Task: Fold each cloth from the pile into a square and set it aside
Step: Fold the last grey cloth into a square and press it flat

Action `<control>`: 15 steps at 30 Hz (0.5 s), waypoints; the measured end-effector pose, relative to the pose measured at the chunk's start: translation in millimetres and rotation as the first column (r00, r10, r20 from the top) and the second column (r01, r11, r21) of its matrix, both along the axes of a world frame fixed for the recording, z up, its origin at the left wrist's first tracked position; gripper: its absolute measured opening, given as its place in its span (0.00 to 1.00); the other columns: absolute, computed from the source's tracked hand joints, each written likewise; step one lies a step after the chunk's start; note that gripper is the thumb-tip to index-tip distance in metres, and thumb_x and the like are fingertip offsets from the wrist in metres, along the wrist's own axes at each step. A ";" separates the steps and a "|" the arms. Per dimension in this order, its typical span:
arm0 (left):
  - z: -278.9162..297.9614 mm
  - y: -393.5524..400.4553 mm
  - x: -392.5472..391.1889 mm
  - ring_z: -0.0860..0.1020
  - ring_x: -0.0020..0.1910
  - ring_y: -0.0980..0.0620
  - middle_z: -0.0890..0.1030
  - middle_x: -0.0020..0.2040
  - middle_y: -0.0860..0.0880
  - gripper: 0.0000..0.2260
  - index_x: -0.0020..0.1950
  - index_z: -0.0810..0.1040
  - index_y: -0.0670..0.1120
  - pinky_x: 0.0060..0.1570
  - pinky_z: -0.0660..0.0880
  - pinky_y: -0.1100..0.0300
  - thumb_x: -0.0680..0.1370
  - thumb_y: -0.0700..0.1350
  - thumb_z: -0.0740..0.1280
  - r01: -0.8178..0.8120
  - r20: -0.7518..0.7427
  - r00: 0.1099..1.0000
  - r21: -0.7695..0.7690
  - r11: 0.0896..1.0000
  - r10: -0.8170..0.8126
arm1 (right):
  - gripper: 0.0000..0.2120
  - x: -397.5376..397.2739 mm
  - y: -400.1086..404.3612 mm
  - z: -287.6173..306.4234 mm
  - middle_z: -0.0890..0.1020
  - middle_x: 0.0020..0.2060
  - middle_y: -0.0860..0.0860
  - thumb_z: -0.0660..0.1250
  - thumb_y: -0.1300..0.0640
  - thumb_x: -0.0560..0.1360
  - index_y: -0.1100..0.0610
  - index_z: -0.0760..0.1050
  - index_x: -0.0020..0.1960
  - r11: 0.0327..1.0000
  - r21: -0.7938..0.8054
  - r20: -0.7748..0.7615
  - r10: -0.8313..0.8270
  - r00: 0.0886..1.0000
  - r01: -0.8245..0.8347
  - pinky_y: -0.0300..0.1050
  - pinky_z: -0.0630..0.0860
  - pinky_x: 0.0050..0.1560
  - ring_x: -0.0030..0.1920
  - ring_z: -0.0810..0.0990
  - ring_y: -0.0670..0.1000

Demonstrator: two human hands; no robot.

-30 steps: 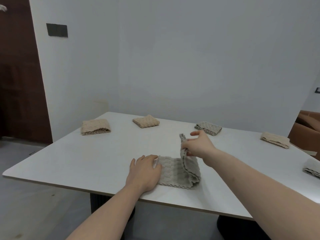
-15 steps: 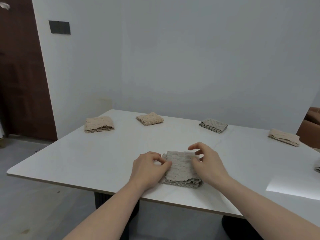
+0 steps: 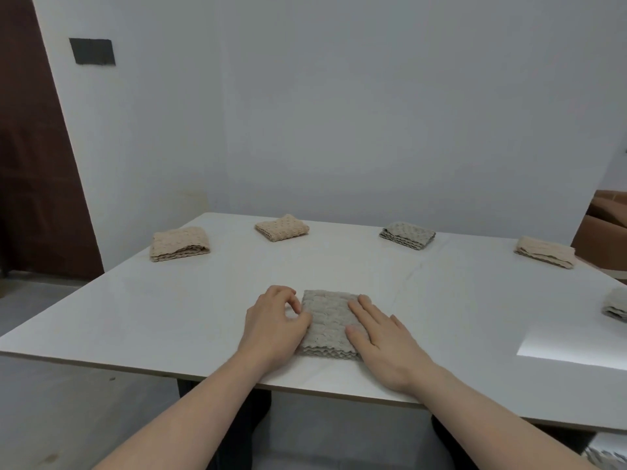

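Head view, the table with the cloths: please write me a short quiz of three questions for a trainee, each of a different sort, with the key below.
1. True or false: the right hand lies flat with straight fingers on the grey cloth.
2. Multiple choice: what is the left hand doing? A) hanging off the table B) resting with curled fingers at the cloth's left edge C) lifting a beige cloth
3. Fill in: besides the cloth under the hands, ____ folded cloths lie in view on the table.

Key: 1 true; 2 B; 3 five, among them the far left beige cloth and one cut off at the right edge.
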State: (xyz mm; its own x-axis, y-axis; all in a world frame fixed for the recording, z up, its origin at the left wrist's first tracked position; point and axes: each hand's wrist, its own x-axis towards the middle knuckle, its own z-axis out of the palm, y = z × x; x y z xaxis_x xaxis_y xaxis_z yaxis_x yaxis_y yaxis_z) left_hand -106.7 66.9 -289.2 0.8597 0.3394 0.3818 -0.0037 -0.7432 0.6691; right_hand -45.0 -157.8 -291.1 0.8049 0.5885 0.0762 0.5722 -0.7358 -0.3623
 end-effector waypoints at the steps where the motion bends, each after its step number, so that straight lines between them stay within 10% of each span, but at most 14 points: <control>1: 0.3 -1.9 -2.4 0.69 0.68 0.56 0.72 0.66 0.61 0.04 0.51 0.76 0.57 0.65 0.62 0.56 0.78 0.54 0.66 0.027 0.003 1.000 0.057 0.998 -0.028 | 0.31 -0.8 0.9 1.3 0.41 0.81 0.41 0.44 0.36 0.83 0.44 0.43 0.83 0.999 -0.034 -0.001 0.000 1.000 0.000 0.50 0.40 0.81 0.80 0.42 0.40; 5: -3.2 -6.4 -5.6 0.52 0.80 0.60 0.55 0.82 0.62 0.22 0.79 0.62 0.61 0.80 0.47 0.51 0.84 0.59 0.54 0.241 -0.193 0.962 0.256 0.936 -0.195 | 0.31 -3.6 2.8 4.2 0.39 0.81 0.42 0.43 0.37 0.84 0.45 0.40 0.83 0.996 -0.087 -0.017 -0.010 1.000 0.009 0.53 0.38 0.81 0.81 0.39 0.42; 15: -0.2 -11.5 -1.2 0.41 0.83 0.54 0.43 0.84 0.58 0.26 0.84 0.41 0.58 0.79 0.34 0.42 0.85 0.58 0.43 0.263 -0.487 0.872 0.375 0.889 -0.053 | 0.33 -8.7 1.6 2.4 0.40 0.82 0.43 0.41 0.34 0.82 0.44 0.41 0.83 0.997 -0.014 -0.030 -0.071 0.997 0.071 0.54 0.38 0.81 0.81 0.41 0.43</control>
State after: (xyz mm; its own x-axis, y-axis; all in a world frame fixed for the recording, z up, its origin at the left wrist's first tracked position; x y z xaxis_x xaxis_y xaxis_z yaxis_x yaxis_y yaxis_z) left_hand -107.9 55.3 -289.5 0.9965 0.0831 0.0099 0.0779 -0.9648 0.2513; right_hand -53.7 -156.2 -288.8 0.8467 0.5302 0.0436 0.5068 -0.7789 -0.3694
